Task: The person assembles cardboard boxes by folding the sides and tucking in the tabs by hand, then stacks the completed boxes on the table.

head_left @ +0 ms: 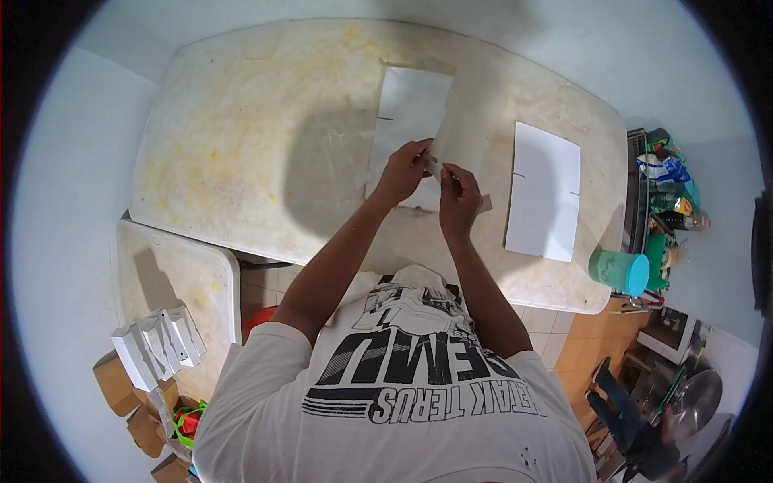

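Observation:
My left hand [411, 167] is closed at the near edge of a pale paper or thin card sheet [469, 109], which stands raised and bent away from me. Close beside it, my right hand [460, 195] pinches the same edge, thumb and fingers pressed together. A small grey flap [485, 203] pokes out to the right of this hand. Beneath and to the left, a flat white sheet [415, 95] with a short dark slit lies on the table; whether it joins the raised sheet I cannot tell. My fingers partly hide the gripped edge.
Another white sheet [545, 189] with slits lies to the right on the stained table [233, 105]. A turquoise-lidded container [620, 272] stands by the right edge. White folded boxes [159, 344] sit on a lower table at left. At lower right, a person [632, 427] is near pans.

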Motion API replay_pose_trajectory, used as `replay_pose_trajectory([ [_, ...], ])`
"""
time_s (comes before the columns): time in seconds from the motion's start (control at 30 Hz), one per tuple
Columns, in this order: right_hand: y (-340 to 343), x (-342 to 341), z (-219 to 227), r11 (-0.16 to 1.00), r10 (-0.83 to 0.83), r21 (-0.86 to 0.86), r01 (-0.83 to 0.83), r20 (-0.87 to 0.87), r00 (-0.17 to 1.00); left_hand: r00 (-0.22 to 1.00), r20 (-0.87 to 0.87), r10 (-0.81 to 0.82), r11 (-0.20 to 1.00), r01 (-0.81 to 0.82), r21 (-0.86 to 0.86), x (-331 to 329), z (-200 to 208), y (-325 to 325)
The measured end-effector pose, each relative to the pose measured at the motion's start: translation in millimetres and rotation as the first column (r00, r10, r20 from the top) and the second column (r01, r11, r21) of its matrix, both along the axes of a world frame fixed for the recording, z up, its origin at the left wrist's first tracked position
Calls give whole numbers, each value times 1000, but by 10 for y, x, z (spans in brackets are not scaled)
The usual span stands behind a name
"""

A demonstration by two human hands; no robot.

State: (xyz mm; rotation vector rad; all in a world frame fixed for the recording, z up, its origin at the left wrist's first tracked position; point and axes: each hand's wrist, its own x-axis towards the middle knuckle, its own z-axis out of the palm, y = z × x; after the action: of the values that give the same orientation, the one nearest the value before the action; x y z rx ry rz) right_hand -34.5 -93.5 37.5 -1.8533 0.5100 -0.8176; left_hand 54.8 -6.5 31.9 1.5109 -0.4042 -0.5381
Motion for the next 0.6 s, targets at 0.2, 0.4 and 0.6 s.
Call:
replay_pose_trajectory([
  [0.2, 278, -555, -78, 944, 321, 16, -329, -267, 909, 902, -425, 76, 980, -146, -136, -742, -230, 748],
  [0.4, 532, -953, -153, 747, 636, 243, -619, -534, 557, 740, -605, 293, 929, -371, -4, -1447, -541, 1206],
  [0.6, 387, -1312, -230, 740, 669, 379, -555, -491, 557, 756, -558, 342, 905, -424, -20, -1822, -548, 1111],
])
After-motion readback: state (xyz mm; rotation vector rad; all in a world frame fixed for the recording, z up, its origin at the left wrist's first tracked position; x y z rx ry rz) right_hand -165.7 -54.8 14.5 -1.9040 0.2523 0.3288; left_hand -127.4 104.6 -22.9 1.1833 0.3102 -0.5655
